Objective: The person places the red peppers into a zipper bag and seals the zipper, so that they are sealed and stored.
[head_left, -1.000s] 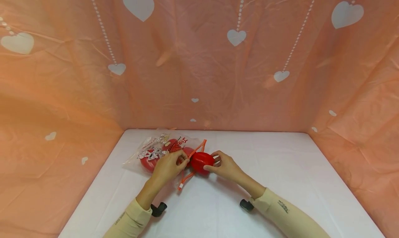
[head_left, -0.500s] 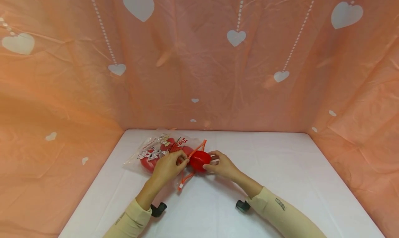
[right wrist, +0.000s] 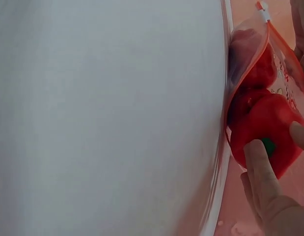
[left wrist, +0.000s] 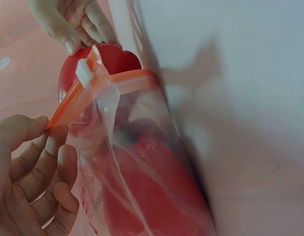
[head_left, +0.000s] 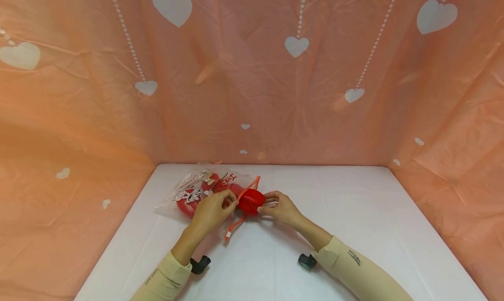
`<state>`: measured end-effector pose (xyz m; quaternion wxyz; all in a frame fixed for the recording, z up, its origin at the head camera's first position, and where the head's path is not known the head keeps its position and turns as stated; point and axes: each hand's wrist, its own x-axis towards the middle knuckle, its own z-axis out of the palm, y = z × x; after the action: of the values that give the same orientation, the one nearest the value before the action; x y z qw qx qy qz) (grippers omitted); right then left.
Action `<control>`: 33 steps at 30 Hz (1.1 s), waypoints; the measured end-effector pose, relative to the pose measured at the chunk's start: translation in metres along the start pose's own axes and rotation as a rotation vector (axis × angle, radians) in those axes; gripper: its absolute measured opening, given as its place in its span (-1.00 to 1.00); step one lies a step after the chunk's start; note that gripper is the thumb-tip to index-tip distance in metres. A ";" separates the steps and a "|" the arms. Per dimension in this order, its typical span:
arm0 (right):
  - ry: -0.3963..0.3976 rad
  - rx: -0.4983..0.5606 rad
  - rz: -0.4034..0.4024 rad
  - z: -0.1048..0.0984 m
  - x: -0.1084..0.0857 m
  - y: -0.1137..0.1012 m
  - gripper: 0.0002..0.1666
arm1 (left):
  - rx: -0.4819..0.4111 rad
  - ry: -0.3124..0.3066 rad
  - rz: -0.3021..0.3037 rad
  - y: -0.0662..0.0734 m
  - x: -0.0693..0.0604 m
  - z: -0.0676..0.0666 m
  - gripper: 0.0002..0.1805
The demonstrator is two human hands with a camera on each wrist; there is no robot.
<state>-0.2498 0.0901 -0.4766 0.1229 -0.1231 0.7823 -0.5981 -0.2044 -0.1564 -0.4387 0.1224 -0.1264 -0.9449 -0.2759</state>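
Note:
In the head view, my left hand [head_left: 213, 210] pinches the orange zip edge of a clear plastic bag [head_left: 167, 206], holding its mouth apart. Several red pieces lie inside the bag; in the left wrist view a large red bell pepper [left wrist: 149, 189] shows through the plastic. At the mouth is another red bell pepper [right wrist: 273, 115] with a green stem, partly within the orange rim. My right hand [head_left: 281, 210] holds this pepper at its stem end, thumb on one side and fingers [right wrist: 260, 164] on the other. A white slider [left wrist: 84, 73] sits on the zip.
Everything lies on a white-covered table [head_left: 334, 213], the bag toward its far left part. An orange curtain [head_left: 252, 95] with white hearts closes off the back and sides. Dark wrist cameras [head_left: 201, 264] hang under both forearms.
The pepper has shifted left toward the bag's mouth and turned, with my right hand following it. My left hand has stayed on the zip edge.

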 end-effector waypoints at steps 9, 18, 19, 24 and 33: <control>0.040 -0.016 -0.006 0.009 0.007 -0.001 -0.39 | -0.003 -0.002 0.003 0.001 -0.001 0.000 -0.91; 0.079 -0.065 -0.021 0.019 0.014 -0.002 -0.41 | 0.005 0.004 0.016 0.000 0.000 0.000 -0.90; 0.080 -0.052 -0.018 0.020 0.015 -0.002 -0.40 | 0.007 0.004 0.018 0.000 0.000 0.000 -0.90; 0.082 0.029 -0.005 0.026 0.018 0.000 -0.39 | 0.009 -0.001 0.015 0.000 0.001 0.001 -0.90; 0.089 0.137 0.014 0.033 0.019 0.003 -0.39 | 0.006 -0.013 0.001 0.002 0.000 0.000 -0.90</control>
<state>-0.2567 0.0544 -0.4884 0.1005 -0.0823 0.7451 -0.6542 -0.2041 -0.1551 -0.4372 0.1167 -0.1286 -0.9464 -0.2722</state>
